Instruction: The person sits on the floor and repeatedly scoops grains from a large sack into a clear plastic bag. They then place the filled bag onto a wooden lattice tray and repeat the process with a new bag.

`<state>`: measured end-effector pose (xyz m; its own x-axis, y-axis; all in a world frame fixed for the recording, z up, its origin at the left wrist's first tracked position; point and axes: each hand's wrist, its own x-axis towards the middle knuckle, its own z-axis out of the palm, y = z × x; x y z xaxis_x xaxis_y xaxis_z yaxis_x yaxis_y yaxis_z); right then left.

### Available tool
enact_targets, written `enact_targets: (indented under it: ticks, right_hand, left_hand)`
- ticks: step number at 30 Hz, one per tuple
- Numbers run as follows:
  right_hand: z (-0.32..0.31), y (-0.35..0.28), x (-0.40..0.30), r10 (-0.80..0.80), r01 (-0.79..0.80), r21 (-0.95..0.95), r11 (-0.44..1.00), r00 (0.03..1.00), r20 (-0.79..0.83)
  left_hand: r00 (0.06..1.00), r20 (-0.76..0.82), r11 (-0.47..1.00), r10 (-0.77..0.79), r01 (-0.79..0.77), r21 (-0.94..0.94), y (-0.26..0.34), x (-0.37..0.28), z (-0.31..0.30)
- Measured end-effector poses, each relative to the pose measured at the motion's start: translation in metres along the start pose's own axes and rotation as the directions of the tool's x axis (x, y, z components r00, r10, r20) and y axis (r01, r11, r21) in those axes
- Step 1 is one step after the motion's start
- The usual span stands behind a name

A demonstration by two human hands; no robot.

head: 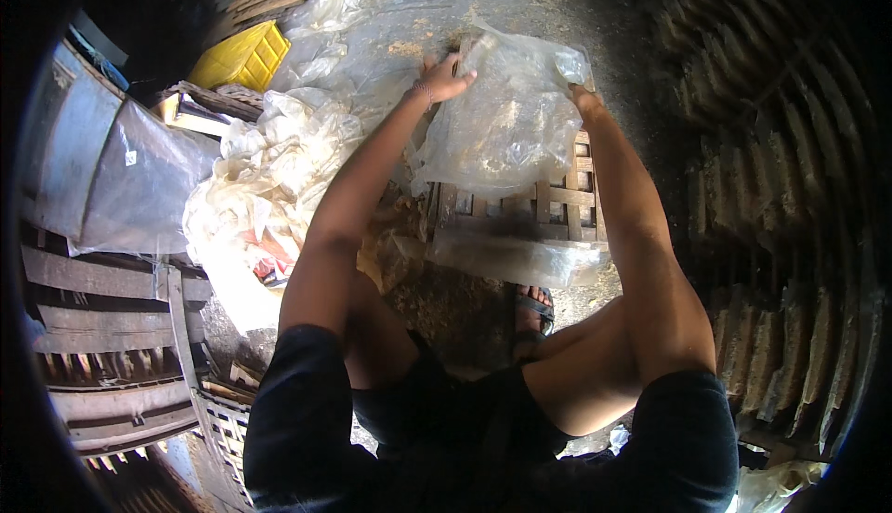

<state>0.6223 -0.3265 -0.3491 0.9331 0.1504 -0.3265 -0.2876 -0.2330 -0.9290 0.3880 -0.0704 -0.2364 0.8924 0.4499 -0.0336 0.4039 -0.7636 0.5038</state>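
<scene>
A clear plastic sheet (512, 116), wrinkled and specked with pale dust, lies over a wooden lattice tray (575, 196) on the floor in front of me. At the sheet's upper left edge is my left hand (444, 81), slightly blurred, its fingers spread and nothing gripped in them. My right hand (587, 99) pinches the right edge of the same sheet. Slats of the tray show below the sheet, and more clear plastic (523, 256) hangs over the tray's near side. Most of the tray's far part is covered.
A large heap of crumpled plastic sheeting (293, 143) lies to the left, with a yellow plastic crate (240, 56) beyond it. Tall stacks of slatted, rough-edged material (759, 178) line the right. Wooden boards (104, 269) stand at the left. My sandalled foot (534, 307) is close to the tray.
</scene>
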Motion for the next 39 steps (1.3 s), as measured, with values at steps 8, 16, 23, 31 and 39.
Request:
enact_targets:
  ticks: [8,16,23,31,39]
  right_hand:
    - [-0.031,-0.017,-0.049,0.020,-0.021,0.018,1.000,0.998,0.068]
    - [-0.031,-0.025,-0.025,-0.247,0.294,-0.127,0.947,0.923,0.296]
    - [-0.045,-0.030,-0.011,-0.152,0.177,-0.119,0.977,0.969,0.197]
    - [-0.076,-0.055,-0.111,0.492,-0.205,-0.542,0.815,0.740,0.459]
    - [-0.107,-0.016,-0.125,0.420,-0.312,-0.282,0.907,0.673,0.609]
  left_hand:
    - [0.880,0.401,0.948,-0.255,0.310,-0.077,-0.030,-0.044,0.003]
    - [0.756,0.654,0.937,-0.024,0.246,-0.249,-0.044,-0.083,-0.023]
    - [0.680,0.718,0.746,0.147,0.400,-0.532,-0.034,-0.131,-0.013]
    - [0.730,0.665,0.575,0.158,0.480,-0.663,-0.034,-0.155,-0.007]
    - [0.776,0.596,0.461,0.208,0.460,-0.759,-0.013,-0.156,-0.003]
